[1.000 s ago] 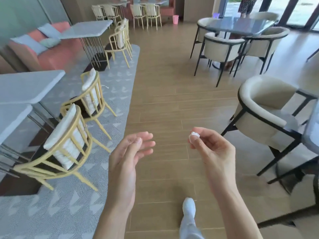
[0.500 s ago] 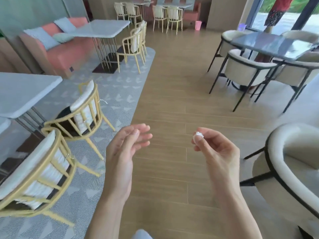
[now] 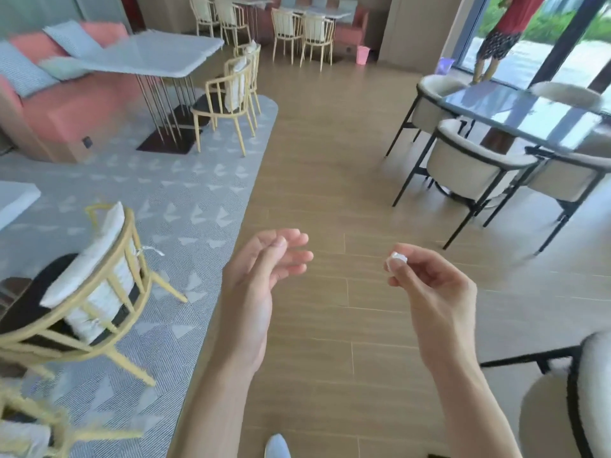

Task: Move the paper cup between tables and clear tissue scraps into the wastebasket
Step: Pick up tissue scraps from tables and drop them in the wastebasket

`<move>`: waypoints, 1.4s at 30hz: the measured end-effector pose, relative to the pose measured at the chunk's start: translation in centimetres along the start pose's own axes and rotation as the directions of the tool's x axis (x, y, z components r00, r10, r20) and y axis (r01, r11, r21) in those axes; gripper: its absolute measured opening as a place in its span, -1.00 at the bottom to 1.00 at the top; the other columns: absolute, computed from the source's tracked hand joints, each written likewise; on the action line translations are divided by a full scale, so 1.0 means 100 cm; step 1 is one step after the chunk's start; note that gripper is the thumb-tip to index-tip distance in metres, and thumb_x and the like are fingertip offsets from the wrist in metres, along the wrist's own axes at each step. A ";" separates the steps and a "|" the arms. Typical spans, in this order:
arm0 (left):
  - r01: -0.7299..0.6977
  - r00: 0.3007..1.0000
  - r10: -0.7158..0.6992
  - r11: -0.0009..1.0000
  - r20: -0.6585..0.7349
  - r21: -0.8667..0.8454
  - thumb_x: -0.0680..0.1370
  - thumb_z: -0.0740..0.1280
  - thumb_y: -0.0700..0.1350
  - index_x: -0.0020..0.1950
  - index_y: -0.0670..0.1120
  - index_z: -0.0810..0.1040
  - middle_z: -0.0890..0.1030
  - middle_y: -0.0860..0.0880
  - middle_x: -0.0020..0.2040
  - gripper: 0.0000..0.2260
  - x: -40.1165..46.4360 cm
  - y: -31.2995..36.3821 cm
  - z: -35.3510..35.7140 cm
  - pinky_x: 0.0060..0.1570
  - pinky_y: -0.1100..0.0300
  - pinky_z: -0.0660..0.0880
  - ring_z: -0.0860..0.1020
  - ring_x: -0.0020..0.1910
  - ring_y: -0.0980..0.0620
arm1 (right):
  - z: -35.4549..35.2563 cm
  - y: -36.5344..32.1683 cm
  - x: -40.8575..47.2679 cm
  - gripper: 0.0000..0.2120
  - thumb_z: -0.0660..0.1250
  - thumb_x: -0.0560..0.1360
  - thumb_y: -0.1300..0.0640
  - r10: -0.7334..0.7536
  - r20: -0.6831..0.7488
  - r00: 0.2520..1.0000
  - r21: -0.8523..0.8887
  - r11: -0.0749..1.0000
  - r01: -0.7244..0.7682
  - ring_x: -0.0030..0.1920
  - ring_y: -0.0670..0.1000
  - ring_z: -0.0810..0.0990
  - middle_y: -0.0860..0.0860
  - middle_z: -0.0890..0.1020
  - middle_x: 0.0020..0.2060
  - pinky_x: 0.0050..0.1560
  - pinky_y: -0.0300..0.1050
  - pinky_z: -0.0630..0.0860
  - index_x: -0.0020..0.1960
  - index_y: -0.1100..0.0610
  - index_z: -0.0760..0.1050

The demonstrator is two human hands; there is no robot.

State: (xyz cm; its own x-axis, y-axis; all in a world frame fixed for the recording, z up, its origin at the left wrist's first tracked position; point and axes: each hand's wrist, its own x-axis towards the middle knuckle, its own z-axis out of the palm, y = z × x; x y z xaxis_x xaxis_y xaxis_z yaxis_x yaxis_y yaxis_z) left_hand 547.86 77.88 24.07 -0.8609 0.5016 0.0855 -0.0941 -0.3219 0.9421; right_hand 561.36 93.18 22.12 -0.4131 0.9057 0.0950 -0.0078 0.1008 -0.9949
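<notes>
My right hand (image 3: 429, 285) is raised over the wooden floor and pinches a small white tissue scrap (image 3: 396, 258) between thumb and fingertips. Beside it, my left hand (image 3: 261, 276) hangs in the air with relaxed fingers and holds nothing. Far down the aisle a pink wastebasket (image 3: 362, 54) stands on the floor by the back wall. A small purple container (image 3: 444, 66) sits on the floor by the window. No paper cup is in view.
Yellow wire chairs (image 3: 92, 292) and a white table (image 3: 155, 52) stand on a grey rug on the left. A dark glass table (image 3: 529, 110) with cream chairs (image 3: 469, 166) fills the right. The wooden aisle (image 3: 330, 143) runs between them. A person (image 3: 502, 31) stands beyond the window.
The view has moved forward along the aisle and the near chairs have slid past. Both hands keep their pose, the right one still pinching the scrap.
</notes>
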 end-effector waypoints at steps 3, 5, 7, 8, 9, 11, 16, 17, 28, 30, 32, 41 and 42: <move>-0.022 1.000 0.021 1.000 0.010 0.013 0.56 0.28 -0.08 -0.01 -0.08 0.67 0.74 -0.14 0.06 -0.81 0.076 0.008 0.009 0.04 0.06 0.62 0.72 0.00 -0.14 | 0.034 -0.010 0.063 -0.93 0.50 0.54 0.17 -0.033 -0.022 0.999 0.018 0.999 0.033 -0.24 -0.06 0.69 0.02 0.74 -0.18 0.03 -0.03 0.61 -0.03 0.02 0.73; -0.020 1.000 0.020 1.000 0.010 0.018 0.55 0.28 -0.07 -0.02 -0.09 0.67 0.74 -0.14 0.05 -0.81 0.119 0.008 0.013 0.04 0.04 0.62 0.72 -0.01 -0.14 | 0.054 -0.010 0.101 -0.92 0.51 0.54 0.17 -0.029 -0.036 0.999 0.029 0.999 0.030 -0.24 -0.07 0.69 0.02 0.75 -0.18 0.05 -0.01 0.61 -0.03 0.01 0.73; -0.018 1.000 0.018 0.999 0.005 0.026 0.55 0.29 -0.08 -0.03 -0.09 0.67 0.74 -0.15 0.04 -0.82 0.162 0.002 0.017 0.04 0.02 0.61 0.72 -0.01 -0.16 | 0.074 -0.004 0.139 -0.91 0.51 0.54 0.18 -0.023 -0.041 0.999 0.048 0.999 0.025 -0.22 -0.05 0.70 0.02 0.75 -0.18 0.06 0.00 0.63 -0.03 0.01 0.73; -0.017 1.000 0.017 0.999 0.000 0.030 0.55 0.29 -0.08 -0.05 -0.07 0.68 0.74 -0.15 0.04 -0.82 0.184 -0.003 0.020 0.04 0.02 0.61 0.72 -0.01 -0.16 | 0.084 0.001 0.159 -0.91 0.50 0.54 0.19 -0.021 -0.036 0.999 0.053 0.998 0.023 -0.21 -0.05 0.70 0.03 0.75 -0.19 0.06 -0.01 0.63 -0.03 0.01 0.73; -0.012 1.000 0.012 0.999 -0.005 0.033 0.54 0.29 -0.08 -0.08 -0.04 0.69 0.74 -0.15 0.03 -0.83 0.205 -0.008 0.023 0.04 0.02 0.61 0.72 -0.01 -0.17 | 0.095 0.007 0.180 -0.91 0.50 0.54 0.20 -0.019 -0.027 0.999 0.053 0.998 0.021 -0.21 -0.05 0.70 0.04 0.75 -0.20 0.06 -0.04 0.64 -0.03 0.02 0.73; -0.006 1.000 0.007 0.999 -0.007 0.045 0.54 0.29 -0.09 -0.12 0.01 0.70 0.74 -0.15 0.02 -0.82 0.248 -0.021 0.029 0.02 0.05 0.63 0.72 -0.01 -0.17 | 0.116 0.019 0.222 -0.88 0.49 0.55 0.22 -0.015 0.000 1.000 0.067 0.998 0.015 -0.20 -0.06 0.71 0.04 0.75 -0.21 0.02 -0.16 0.64 -0.03 0.01 0.73; -0.016 1.000 0.017 0.995 -0.013 0.102 0.61 0.32 -0.17 -0.03 -0.14 0.65 0.73 -0.16 0.03 -0.88 0.368 -0.055 0.058 0.06 -0.01 0.63 0.72 -0.01 -0.16 | 0.176 0.045 0.348 -0.85 0.48 0.54 0.26 -0.008 0.076 0.997 0.106 0.994 0.000 -0.18 -0.05 0.73 0.01 0.76 -0.22 -0.06 -0.29 0.60 -0.04 0.02 0.73; -0.017 1.000 0.019 0.993 -0.018 0.120 0.65 0.30 -0.22 -0.02 -0.16 0.64 0.73 -0.16 0.03 -0.87 0.396 -0.060 0.065 0.07 -0.04 0.61 0.72 -0.02 -0.16 | 0.188 0.046 0.376 -0.86 0.48 0.54 0.25 -0.012 0.095 0.995 0.104 0.995 0.002 -0.18 -0.05 0.72 0.02 0.75 -0.22 -0.06 -0.27 0.60 -0.04 0.02 0.73; -0.054 0.991 0.065 0.994 -0.114 0.093 0.53 0.29 -0.10 -0.02 -0.16 0.65 0.74 -0.16 0.03 -0.81 0.663 -0.080 0.130 0.09 -0.05 0.60 0.73 -0.02 -0.15 | 0.281 0.031 0.651 -0.87 0.48 0.53 0.27 0.002 0.188 0.982 0.110 0.994 -0.023 -0.13 -0.11 0.74 -0.01 0.77 -0.18 -0.06 -0.39 0.55 0.01 0.08 0.72; -0.033 0.991 0.044 0.995 -0.123 0.092 0.54 0.29 -0.10 -0.02 -0.15 0.65 0.74 -0.15 0.03 -0.82 0.711 -0.096 0.133 0.07 -0.03 0.60 0.73 -0.01 -0.14 | 0.302 0.044 0.691 -0.86 0.48 0.54 0.27 0.028 0.182 0.983 0.097 0.994 -0.046 -0.12 -0.10 0.74 0.01 0.77 -0.18 -0.05 -0.38 0.56 0.03 0.08 0.72; -0.006 0.993 0.017 0.995 -0.115 0.097 0.58 0.28 -0.16 -0.01 -0.15 0.65 0.74 -0.15 0.03 -0.85 0.761 -0.115 0.132 0.06 -0.01 0.59 0.73 -0.01 -0.14 | 0.326 0.057 0.734 -0.87 0.48 0.54 0.28 0.039 0.158 0.987 0.091 0.994 -0.054 -0.13 -0.10 0.73 0.02 0.76 -0.19 -0.04 -0.37 0.55 0.02 0.09 0.72; 0.028 1.000 -0.027 0.998 -0.015 0.065 0.55 0.29 -0.16 -0.01 -0.16 0.65 0.74 -0.14 0.03 -0.84 1.040 -0.145 0.146 0.01 0.08 0.62 0.72 -0.01 -0.12 | 0.461 0.075 0.948 -0.92 0.49 0.55 0.22 0.042 0.056 0.998 0.075 0.996 -0.046 -0.15 -0.04 0.73 0.04 0.75 -0.22 -0.02 -0.32 0.58 0.01 0.07 0.72; 0.013 1.000 -0.014 0.998 0.005 0.057 0.53 0.28 -0.13 -0.01 -0.16 0.65 0.74 -0.14 0.03 -0.82 1.071 -0.141 0.151 0.01 0.09 0.63 0.72 -0.01 -0.12 | 0.473 0.070 0.972 -0.92 0.49 0.55 0.20 0.034 0.046 0.998 0.081 0.996 -0.037 -0.14 -0.03 0.73 0.04 0.75 -0.22 -0.01 -0.30 0.59 0.00 0.04 0.72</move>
State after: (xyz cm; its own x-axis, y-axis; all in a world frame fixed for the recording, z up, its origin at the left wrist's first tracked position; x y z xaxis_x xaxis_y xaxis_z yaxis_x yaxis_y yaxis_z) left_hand 464.56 148.27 24.81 -0.8572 0.5097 0.0740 -0.0767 -0.2685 0.9602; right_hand 478.04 162.42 22.70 -0.4545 0.8887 0.0598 -0.0662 0.0332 -0.9973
